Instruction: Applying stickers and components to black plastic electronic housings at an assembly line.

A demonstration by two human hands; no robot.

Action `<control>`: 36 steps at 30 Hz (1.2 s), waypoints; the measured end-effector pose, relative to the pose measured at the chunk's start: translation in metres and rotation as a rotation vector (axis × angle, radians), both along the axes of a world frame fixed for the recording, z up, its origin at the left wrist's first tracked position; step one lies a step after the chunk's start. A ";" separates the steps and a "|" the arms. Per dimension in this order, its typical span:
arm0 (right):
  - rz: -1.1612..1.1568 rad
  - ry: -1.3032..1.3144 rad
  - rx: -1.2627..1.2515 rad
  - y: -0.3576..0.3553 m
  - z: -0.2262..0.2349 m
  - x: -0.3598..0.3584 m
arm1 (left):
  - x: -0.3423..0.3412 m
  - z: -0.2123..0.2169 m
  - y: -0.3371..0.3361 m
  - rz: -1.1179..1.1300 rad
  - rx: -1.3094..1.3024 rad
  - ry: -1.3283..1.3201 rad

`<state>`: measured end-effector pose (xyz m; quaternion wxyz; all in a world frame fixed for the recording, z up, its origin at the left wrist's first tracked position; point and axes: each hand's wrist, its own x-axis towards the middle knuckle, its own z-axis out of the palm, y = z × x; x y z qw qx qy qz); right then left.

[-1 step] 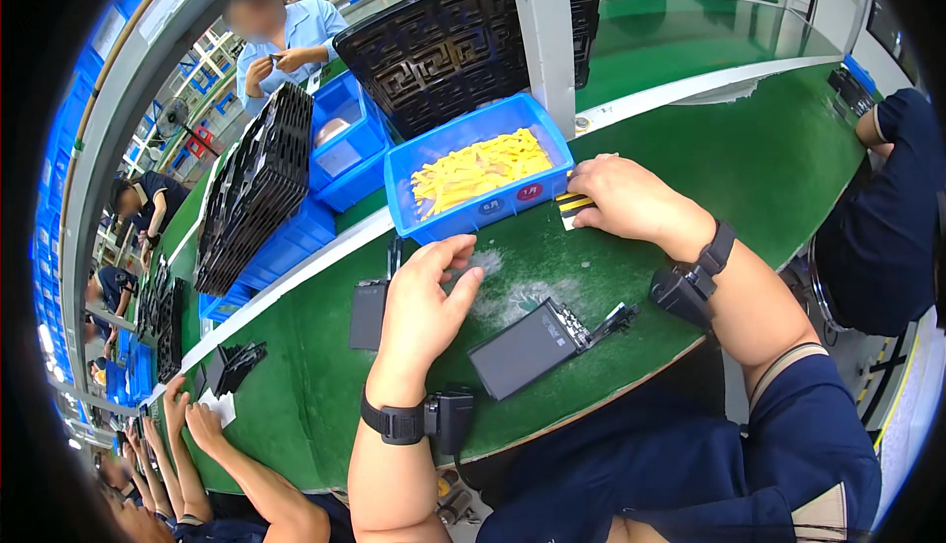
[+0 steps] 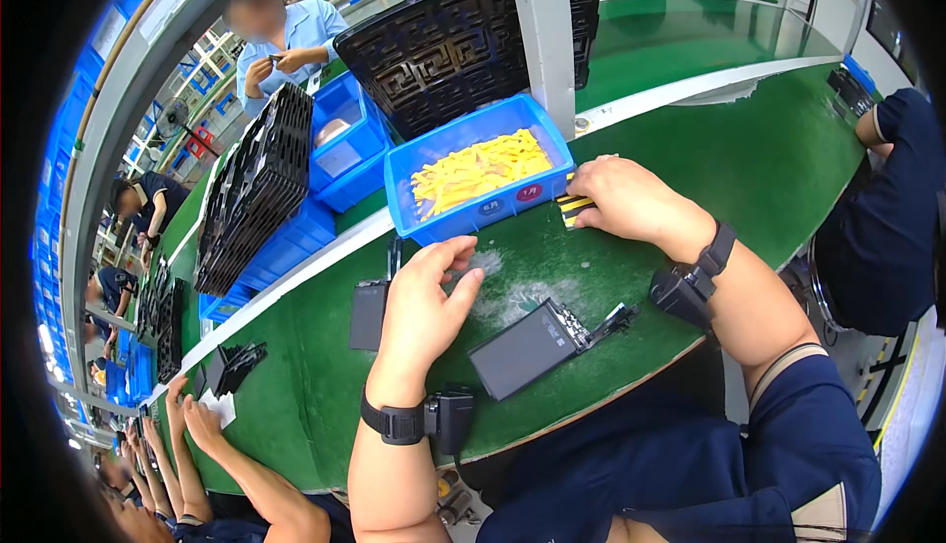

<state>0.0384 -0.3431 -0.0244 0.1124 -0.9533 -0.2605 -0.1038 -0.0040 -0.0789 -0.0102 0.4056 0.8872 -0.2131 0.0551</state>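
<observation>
We saw smooth, slightly glossy plastic on the blue bin (image 2: 453, 221), moulded black plastic on the upright tray (image 2: 443, 55), a matt casing on the flat dark pack (image 2: 524, 351), a smooth green tabletop (image 2: 719, 169) scuffed whitish, and matt navy cloth on the sleeve (image 2: 803, 395).

The place was a factory assembly floor. A long green-topped bench (image 2: 749, 178) curved through it, with several workers' arms (image 2: 236, 459) reaching over one edge. Stacked black trays (image 2: 256, 193), a blue bin (image 2: 443, 225) of small yellow pieces (image 2: 483, 167) and flat black battery-like parts (image 2: 527, 349) crowded the bench beside a pale metal post (image 2: 544, 40).
</observation>
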 end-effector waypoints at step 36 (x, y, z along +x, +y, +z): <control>0.216 0.962 1.360 0.064 0.021 -0.011 | -0.009 0.002 -0.012 0.020 -0.755 0.315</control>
